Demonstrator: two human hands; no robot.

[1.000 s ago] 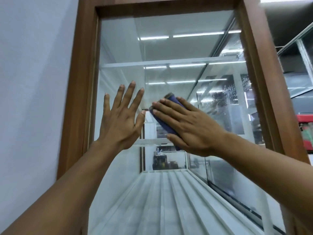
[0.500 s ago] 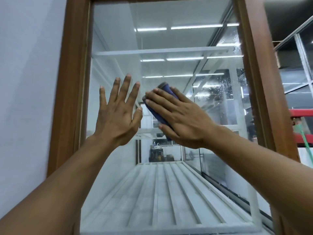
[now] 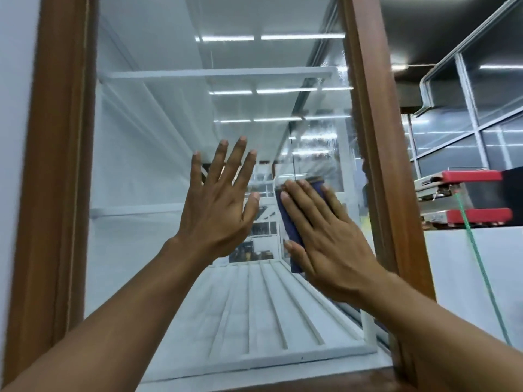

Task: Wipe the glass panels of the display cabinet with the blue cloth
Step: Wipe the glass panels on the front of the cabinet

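Observation:
A tall glass panel [image 3: 147, 154] set in a brown wooden frame [image 3: 59, 165] fills the view. My right hand [image 3: 325, 239] lies flat with straight fingers and presses a folded blue cloth [image 3: 290, 222] against the glass near the frame's right post. Most of the cloth is hidden under the palm; its left edge and top corner show. My left hand [image 3: 218, 205] rests flat on the glass just left of the cloth, fingers spread and pointing up, holding nothing.
Behind the glass are white shelves [image 3: 215, 75] and a ribbed white floor [image 3: 254, 315]. The right post [image 3: 376, 165] stands close to my right hand. Beyond it are a red-edged stack [image 3: 467, 199], a green cord [image 3: 481, 273] and a white wall [image 3: 14, 137] at left.
My right hand has slid the cloth to the right across the glass, away from my left hand, toward the right post. The view has tilted down, showing more of the cabinet floor.

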